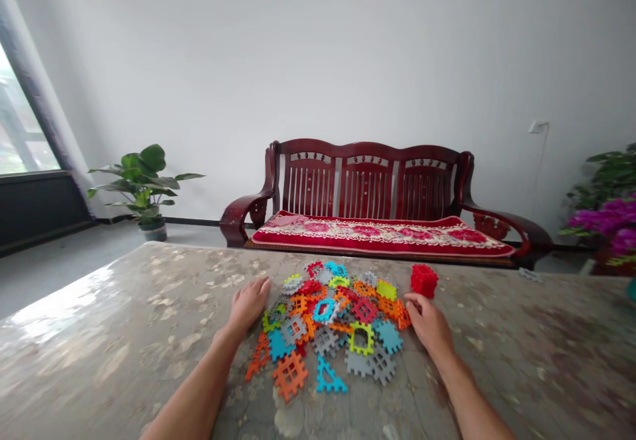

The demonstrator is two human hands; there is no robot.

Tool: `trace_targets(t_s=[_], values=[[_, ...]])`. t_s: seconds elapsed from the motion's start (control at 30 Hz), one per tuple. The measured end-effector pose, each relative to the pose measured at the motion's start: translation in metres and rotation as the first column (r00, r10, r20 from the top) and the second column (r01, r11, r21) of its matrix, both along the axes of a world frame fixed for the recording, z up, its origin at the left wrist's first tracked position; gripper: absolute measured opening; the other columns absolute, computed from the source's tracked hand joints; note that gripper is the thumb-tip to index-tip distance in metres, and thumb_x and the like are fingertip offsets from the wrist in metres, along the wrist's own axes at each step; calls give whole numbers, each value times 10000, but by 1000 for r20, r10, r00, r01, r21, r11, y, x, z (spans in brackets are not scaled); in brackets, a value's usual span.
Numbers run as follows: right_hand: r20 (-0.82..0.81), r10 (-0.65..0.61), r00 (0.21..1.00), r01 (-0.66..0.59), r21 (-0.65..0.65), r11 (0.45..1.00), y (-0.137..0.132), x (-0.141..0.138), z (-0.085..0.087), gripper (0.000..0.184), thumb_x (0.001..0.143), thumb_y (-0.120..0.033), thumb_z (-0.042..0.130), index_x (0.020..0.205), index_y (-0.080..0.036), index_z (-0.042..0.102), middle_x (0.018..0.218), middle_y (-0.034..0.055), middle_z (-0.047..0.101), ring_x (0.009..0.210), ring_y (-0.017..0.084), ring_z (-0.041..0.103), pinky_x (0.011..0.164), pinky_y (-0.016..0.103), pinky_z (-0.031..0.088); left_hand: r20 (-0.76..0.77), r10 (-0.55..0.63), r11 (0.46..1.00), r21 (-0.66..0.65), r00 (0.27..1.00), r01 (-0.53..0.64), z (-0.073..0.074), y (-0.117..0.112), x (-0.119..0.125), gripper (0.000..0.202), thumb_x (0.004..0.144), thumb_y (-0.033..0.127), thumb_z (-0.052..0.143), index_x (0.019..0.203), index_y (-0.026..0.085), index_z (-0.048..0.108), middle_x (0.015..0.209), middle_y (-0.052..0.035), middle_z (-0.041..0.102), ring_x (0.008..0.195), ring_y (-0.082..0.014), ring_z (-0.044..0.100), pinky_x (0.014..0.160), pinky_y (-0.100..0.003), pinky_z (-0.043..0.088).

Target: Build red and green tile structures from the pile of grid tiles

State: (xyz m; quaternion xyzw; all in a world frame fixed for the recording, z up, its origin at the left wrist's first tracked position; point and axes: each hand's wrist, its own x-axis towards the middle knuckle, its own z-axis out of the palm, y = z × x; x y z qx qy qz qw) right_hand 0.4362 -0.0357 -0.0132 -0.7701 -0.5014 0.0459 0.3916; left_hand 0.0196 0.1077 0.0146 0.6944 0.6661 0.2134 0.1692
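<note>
A heap of flat plastic interlocking tiles (325,340) in orange, red, blue, grey and lime lies on the table between my hands. To its left, my left hand (250,303) rests open on the tabletop, palm down, holding nothing. My right hand (430,321) is at the right edge of the heap, its fingers loosely bent and apart, nearest an orange triangular tile (403,315). Just beyond those fingers stands a red cube (424,281) built of tiles. At the near side of the heap lie an orange window-like tile (290,376) and a blue triangular tile (328,379).
The table has a patterned, shiny cover (149,334). A small grey piece (530,274) lies near its far right edge. Behind it stands a dark red wooden bench (365,181) with a red floral cushion (382,234). Purple flowers (609,221) and a potted plant (144,181) flank it.
</note>
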Motion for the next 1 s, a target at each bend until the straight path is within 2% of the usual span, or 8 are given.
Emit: trace_targets(t_s=[0.13,0.23,0.4,0.53,0.7,0.83,1.0], values=[[138,18,990,-31,93,995,-3,-14,10,326,850,-373,421,1007,-238,673,1006,54,722,878,203,656,804,323,481,-204,48,997,71,978,-34,-12,-24,-2,475,951,429,326,1308,277,599,1501,-77,486,1424,-262,370,1175,-484,221],[223,89,971,-122,136,983,-5,-33,20,290,868,-363,446,977,-237,684,996,57,722,936,214,638,869,334,465,-269,46,996,80,962,-25,-14,-32,3,485,953,427,344,1357,283,570,1524,-87,452,1433,-282,351,1170,-501,225],[299,197,934,-236,101,966,-7,-66,34,270,866,-357,527,1047,-255,699,1025,49,734,989,238,621,925,370,436,-315,-15,993,103,949,50,-10,-29,5,483,960,404,352,1380,282,556,1504,-99,472,1427,-301,354,1155,-511,247],[308,239,921,-268,57,962,-6,-82,37,289,849,-362,574,1095,-274,698,1026,46,733,991,239,619,911,369,442,-334,-42,991,108,942,82,-10,-24,4,470,963,403,366,1376,290,561,1495,-96,484,1419,-307,365,1147,-508,257],[270,217,938,-254,110,961,-2,-87,34,310,807,-279,601,1099,-259,701,998,50,723,971,240,620,896,386,459,-361,-34,989,120,932,82,-11,-23,5,456,974,384,364,1382,305,550,1501,-83,479,1417,-291,370,1140,-507,266],[194,209,959,-245,187,951,2,-85,28,333,776,-272,613,1096,-249,701,950,49,718,935,245,625,886,405,474,-382,-28,988,132,924,85,-10,-25,6,442,976,367,374,1376,307,555,1490,-85,491,1405,-281,388,1131,-500,284],[-66,271,960,-242,290,926,8,-81,19,339,771,-327,605,1075,-208,695,896,52,708,838,221,645,816,375,521,-392,-28,987,137,920,88,-8,-25,7,440,980,356,368,1371,301,561,1487,-96,493,1402,-284,393,1131,-505,282]])
